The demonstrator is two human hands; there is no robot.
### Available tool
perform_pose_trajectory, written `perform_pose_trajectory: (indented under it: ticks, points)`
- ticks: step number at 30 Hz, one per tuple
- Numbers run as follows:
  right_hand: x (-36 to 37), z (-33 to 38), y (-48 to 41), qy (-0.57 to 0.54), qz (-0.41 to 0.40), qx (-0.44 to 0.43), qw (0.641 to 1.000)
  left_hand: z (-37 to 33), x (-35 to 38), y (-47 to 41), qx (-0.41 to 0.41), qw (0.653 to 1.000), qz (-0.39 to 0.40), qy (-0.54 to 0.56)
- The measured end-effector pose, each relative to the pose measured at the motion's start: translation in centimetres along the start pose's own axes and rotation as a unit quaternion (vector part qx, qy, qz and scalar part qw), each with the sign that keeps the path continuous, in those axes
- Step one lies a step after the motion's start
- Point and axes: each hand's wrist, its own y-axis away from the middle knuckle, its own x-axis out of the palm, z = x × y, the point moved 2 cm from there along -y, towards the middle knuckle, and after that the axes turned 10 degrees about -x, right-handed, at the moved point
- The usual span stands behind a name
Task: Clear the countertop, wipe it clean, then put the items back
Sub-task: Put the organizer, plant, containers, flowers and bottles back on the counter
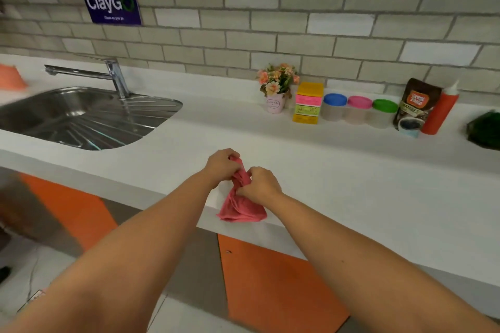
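Note:
A pink cloth point(240, 208) hangs bunched over the front edge of the white countertop point(351, 170). My left hand point(221, 166) grips its upper end and my right hand point(261, 185) grips the bunched middle. Along the back wall stand a small flower pot point(276, 89), a stack of coloured boxes point(308, 103), three clear jars with a blue lid point(335, 100), a pink lid point(359, 102) and a green lid point(384, 106), a brown coffee pouch point(414, 105) and a red squeeze bottle point(441, 111).
A steel sink point(81, 116) with a tap point(113, 73) lies at the left. An orange object point(10, 77) sits at the far left and a dark green object point(484, 130) at the right edge. Orange cabinet doors point(270, 292) are below the counter.

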Motion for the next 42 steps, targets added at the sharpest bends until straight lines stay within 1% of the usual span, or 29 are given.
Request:
perform_pose_trajectory:
  ticks: [7,13,19,23,25,29,33,35,38,40,42]
  points:
    - [6.4,9.3,-6.0,0.001,0.016,-0.03,0.999,5.3,-12.0,-3.3,-0.012,1.0,-0.025,-0.008]
    - [10.7,14.0,-11.8,0.016,0.04,-0.073,0.996,8.6,-18.7,-7.3,-0.052,0.997,-0.045,-0.027]
    - [14.4,17.3,-17.3,0.045,0.093,-0.124,0.987,11.3,-24.0,-11.1,-0.1,0.989,-0.055,-0.098]
    - [16.2,18.8,-20.0,0.04,0.109,-0.133,0.984,12.2,-26.6,-13.4,-0.112,0.978,-0.052,-0.166]
    - [17.0,19.1,-21.2,0.037,0.124,-0.127,0.983,12.4,-27.4,-14.5,-0.121,0.968,-0.028,-0.218]
    - [17.6,19.4,-23.0,0.045,0.142,-0.115,0.982,11.9,-28.9,-16.9,-0.129,0.934,0.042,-0.329]
    - [18.0,20.2,-23.7,0.036,0.139,-0.083,0.986,10.7,-29.5,-19.1,-0.107,0.888,0.093,-0.437]
    - [17.8,20.6,-23.8,0.027,0.154,-0.061,0.986,10.0,-29.5,-19.8,-0.078,0.881,0.108,-0.454]
    - [16.9,20.7,-23.8,-0.014,0.167,-0.008,0.986,8.6,-29.2,-20.5,-0.014,0.866,0.097,-0.49]
    - [15.9,20.4,-23.5,-0.044,0.164,0.026,0.985,7.5,-28.5,-20.5,0.01,0.869,0.119,-0.48]
    - [14.3,19.7,-23.1,-0.036,0.154,0.055,0.986,6.2,-27.5,-20.3,0.03,0.876,0.148,-0.457]
